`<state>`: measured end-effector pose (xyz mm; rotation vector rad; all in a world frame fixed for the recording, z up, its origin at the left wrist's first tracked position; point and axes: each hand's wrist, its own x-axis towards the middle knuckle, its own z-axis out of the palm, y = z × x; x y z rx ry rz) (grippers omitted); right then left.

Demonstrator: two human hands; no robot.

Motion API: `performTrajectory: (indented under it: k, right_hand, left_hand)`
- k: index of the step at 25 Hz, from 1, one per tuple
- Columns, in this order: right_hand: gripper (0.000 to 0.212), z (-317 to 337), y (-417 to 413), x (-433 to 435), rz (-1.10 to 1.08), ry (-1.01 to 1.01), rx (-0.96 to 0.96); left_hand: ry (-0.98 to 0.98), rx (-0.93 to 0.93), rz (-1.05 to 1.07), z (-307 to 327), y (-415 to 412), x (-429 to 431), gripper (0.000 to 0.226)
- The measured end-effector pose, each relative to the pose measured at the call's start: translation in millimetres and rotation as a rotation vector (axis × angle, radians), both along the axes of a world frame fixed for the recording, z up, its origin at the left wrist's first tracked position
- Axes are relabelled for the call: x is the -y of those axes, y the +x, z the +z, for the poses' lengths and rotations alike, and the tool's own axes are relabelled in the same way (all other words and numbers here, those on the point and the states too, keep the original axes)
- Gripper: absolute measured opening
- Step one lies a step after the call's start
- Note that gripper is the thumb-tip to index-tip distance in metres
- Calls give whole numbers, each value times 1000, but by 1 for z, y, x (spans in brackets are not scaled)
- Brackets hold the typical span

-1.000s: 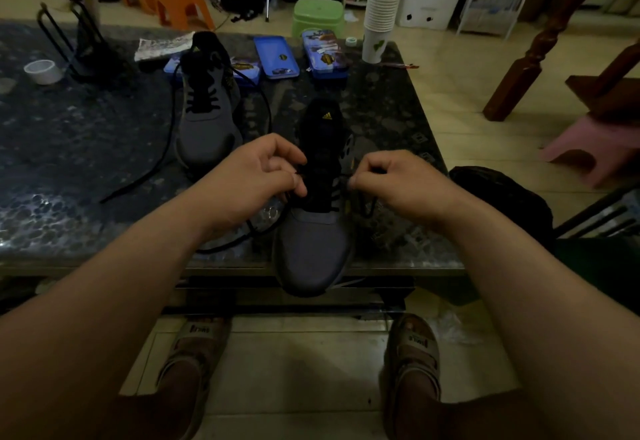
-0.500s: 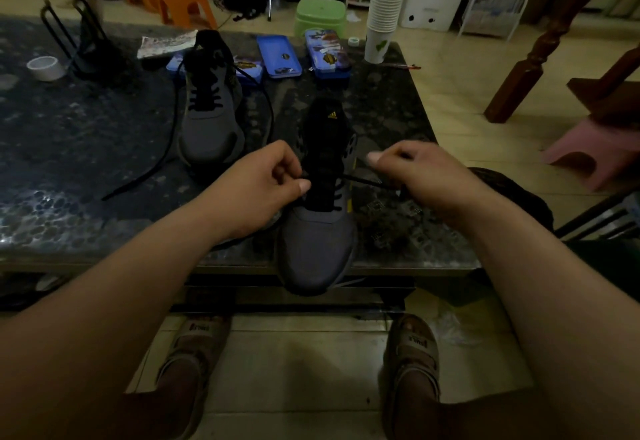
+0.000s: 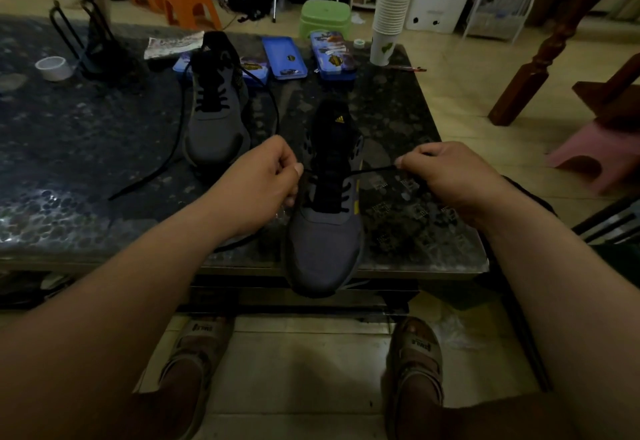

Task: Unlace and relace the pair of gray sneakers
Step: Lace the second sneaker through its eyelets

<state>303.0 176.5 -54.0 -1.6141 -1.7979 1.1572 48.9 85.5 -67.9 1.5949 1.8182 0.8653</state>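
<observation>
Head view puts the near sneaker [image 3: 325, 232] on the front edge of the desk [image 3: 86, 162], toe toward you and overhanging the rim, between your two hands. Your right hand [image 3: 446, 176] pinches the lace [image 3: 374, 172] between its thumb and curled fingers. From there the lace runs taut to an eyelet on the sneaker's right side. Your left hand [image 3: 256, 180] has its fingers curled and its thumb pressed to the forefinger right at the left eyelet row. It seems to pinch the other run of the same lace, though the pinch itself is partly hidden. The lower eyelets are threaded; the upper ones look bare. The far sneaker [image 3: 216, 117] sits further back on the left, well apart, with its own trailing lace [image 3: 149, 176] lying loose over the desk.

Whether this run is going in or coming out is hard to say from here. Either way, pull along the line of the eyelet, not upward, so the lace slides rather than binds. Let your left hand brace the sneaker, because the overhanging toe could tip off the desk under a sideways tug. Draw evenly until the slack is gone and see that the lace lies flat and untwisted. Check that both ends are about the same length before the next crossing. For threading, grip close to the tip.
</observation>
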Motion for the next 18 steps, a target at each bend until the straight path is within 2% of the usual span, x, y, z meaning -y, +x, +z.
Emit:
performTrajectory:
  k: [5, 8, 10, 12, 14, 16, 18]
  right_hand:
    - [34, -7, 4, -1, 64, 27, 117]
    - [29, -4, 10, 2, 100, 27, 138]
    - [23, -1, 10, 6, 126, 30, 68]
    - [21, 7, 5, 14, 131, 26, -84]
    - [23, 13, -2, 21, 141, 27, -220]
    - [20, 18, -5, 25, 174, 47, -293]
    - [14, 20, -3, 27, 172, 88, -293]
  left_hand:
    - [104, -76, 101, -2, -6, -3, 19]
    - [201, -204, 143, -5, -11, -5, 8]
    - [338, -316, 114, -1, -6, -6, 15]
    - [444, -315, 19, 8, 16, -5, 27]
    - [426, -314, -110, 16, 46, -6, 45]
    - [288, -306, -194, 20, 72, -6, 53]
    - [211, -263, -179, 21, 80, -8, 35]
